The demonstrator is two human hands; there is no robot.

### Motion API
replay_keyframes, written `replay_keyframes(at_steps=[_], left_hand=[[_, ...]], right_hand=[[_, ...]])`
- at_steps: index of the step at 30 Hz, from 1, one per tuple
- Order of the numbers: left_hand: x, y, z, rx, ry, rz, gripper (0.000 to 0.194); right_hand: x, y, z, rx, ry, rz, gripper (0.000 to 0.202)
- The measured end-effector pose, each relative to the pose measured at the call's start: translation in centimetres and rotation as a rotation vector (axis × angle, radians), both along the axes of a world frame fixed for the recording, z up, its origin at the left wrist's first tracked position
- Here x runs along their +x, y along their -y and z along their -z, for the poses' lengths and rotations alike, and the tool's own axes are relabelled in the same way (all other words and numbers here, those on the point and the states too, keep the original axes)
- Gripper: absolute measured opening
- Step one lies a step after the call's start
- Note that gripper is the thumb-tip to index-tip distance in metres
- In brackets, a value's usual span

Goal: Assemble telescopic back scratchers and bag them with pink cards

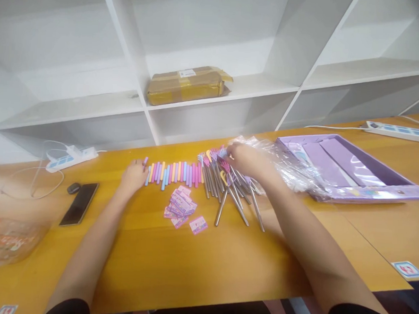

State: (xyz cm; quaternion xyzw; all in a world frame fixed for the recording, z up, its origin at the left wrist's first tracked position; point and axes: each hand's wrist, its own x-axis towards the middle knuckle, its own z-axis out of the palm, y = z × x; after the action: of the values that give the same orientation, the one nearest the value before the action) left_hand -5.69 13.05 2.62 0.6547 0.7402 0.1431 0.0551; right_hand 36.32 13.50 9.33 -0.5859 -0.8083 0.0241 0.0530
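Note:
My left hand [135, 175] is closed at the left end of a row of pastel sticks [175, 173], with a short purple stick [146, 160] at its fingertips. The row holds several blue, purple, orange and pink sticks side by side. Over a heap of back scratchers [213, 176] with metal rods and coloured hand-shaped heads is my right hand [244, 158]. Its fingers are curled at a light blue back scratcher head [222, 152]; the fingertips are partly hidden. Small pink printed cards [181, 205] lie in a pile in front, one card [198, 225] apart.
Clear plastic bags [283, 166] lie against a purple box [367, 191] on the right. At left are a phone [79, 204], a power strip [72, 159] and an orange plastic package [9, 242]. A taped parcel [187, 85] sits on the white shelf behind.

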Motion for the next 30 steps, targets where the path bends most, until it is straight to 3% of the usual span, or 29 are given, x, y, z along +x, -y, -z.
replay_keyframes(at_steps=[3, 7, 12, 22, 30], left_hand=[[-1.3, -0.7, 0.8, -0.046, -0.017, -0.026, 0.039], [-2.0, -1.4, 1.5, -0.1, 0.002, 0.005, 0.032], [-2.2, -1.5, 1.1, -0.166, 0.003, 0.065, 0.028], [-3.1, -0.1, -0.7, -0.524, 0.099, 0.126, 0.047], [-3.9, 1.5, -2.6, -0.744, 0.204, 0.079, 0.028]], right_hand=[[1.2, 0.8, -1.7, 0.184, -0.199, 0.018, 0.026], [2.5, 1.7, -3.3, 0.443, -0.431, 0.077, 0.025], [3.1, 2.6, -4.1, 0.65, -0.658, 0.128, 0.021], [2.8, 3.8, -4.2, 0.569, -0.967, 0.08, 0.03], [2.1, 4.6, -5.1, 0.516, -0.987, 0.097, 0.032]])
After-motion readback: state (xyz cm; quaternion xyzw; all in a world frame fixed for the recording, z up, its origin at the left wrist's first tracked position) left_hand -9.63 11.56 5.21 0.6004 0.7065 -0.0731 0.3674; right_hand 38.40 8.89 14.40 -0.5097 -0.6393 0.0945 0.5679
